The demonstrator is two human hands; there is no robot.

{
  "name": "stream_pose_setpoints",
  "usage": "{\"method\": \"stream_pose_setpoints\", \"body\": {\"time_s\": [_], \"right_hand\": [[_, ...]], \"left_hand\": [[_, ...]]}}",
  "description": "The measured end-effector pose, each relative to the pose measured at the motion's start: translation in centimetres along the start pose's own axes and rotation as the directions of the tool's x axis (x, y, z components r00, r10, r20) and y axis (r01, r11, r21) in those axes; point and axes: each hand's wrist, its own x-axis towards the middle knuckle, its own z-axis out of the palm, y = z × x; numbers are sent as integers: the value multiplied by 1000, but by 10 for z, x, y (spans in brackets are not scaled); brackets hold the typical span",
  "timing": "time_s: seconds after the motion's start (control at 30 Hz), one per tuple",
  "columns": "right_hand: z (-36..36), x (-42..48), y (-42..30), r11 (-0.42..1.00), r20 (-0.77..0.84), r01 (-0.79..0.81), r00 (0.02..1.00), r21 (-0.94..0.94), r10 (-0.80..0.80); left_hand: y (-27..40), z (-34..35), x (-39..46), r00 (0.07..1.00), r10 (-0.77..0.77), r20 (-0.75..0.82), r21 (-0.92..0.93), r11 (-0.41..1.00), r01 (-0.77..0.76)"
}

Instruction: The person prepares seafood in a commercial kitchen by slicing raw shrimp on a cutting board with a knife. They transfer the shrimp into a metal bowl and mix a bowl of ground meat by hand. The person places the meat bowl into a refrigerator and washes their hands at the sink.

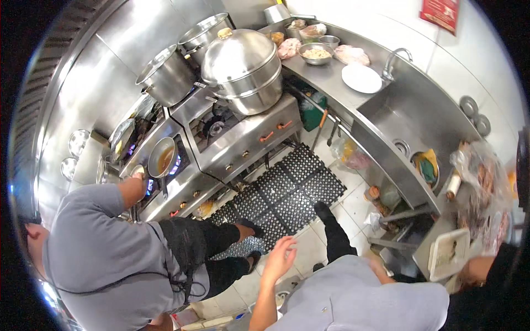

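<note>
My left hand (281, 257) is raised at lower centre with nothing in it, its fingers loosely bent and apart, over the tiled floor (304, 261). My right hand (376, 268) is blurred and partly hidden by my grey shirt, near the lower shelf frame (399, 245); I cannot tell what it holds. Beyond my left hand lies a black perforated rubber mat (285, 194). My foot in a black shoe (322, 209) is at the mat's edge.
A co-worker (112, 244) stands left at the stove, one hand near a frying pan with brown liquid (162, 158) over a flame. A large domed steamer pot (244, 78) sits behind. At right are a steel sink (397, 111), a plastic bag (482, 165) and a white tray (449, 254).
</note>
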Motion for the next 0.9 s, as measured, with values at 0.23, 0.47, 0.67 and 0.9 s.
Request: {"method": "stream_pose_setpoints", "body": {"time_s": [0.23, 0.47, 0.67, 0.9], "right_hand": [[-298, 121, -601, 353, -399, 620, 750, 701, -527], [-433, 305, -804, 360, -338, 931, 357, 56, -871], [-326, 286, -891, 279, -308, 956, 241, -87, -920], [-210, 187, -735, 214, -55, 976, 216, 37, -975]], "left_hand": [[-53, -32, -16, 622, -646, -442, -38, 707, 706], [-14, 12, -6, 334, -688, -644, -444, 692, 569], [-43, 186, -21, 35, -885, -465, -625, 356, 694], [-55, 280, -50, -125, -877, -463, -808, 360, 466]]}}
